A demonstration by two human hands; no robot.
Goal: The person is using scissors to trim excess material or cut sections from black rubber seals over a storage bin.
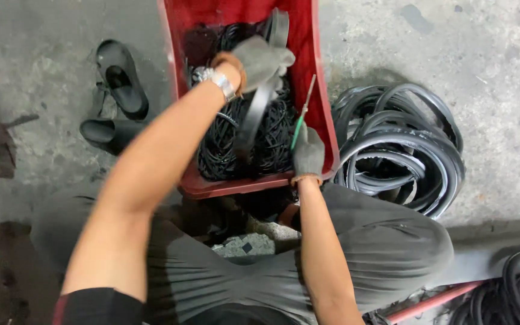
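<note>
Grip: left hand (pixel 259 60) closed around black rubber strip (pixel 254 114); right hand (pixel 308 153) closed on green-handled tool (pixel 301 117).
Strip hangs over red crate (pixel 326 114). Risk: tool tip may snag tangled coils (pixel 236 150) inside crate; loose hoops (pixel 401 147) lie right of crate.

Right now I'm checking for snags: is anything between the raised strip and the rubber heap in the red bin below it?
Nothing visible. The gloved left hand holds the flat black rubber strip, which hangs straight onto the tangled black rubber heap in the red plastic bin. The right hand, holding a green-handled tool, sits beside it.
</note>
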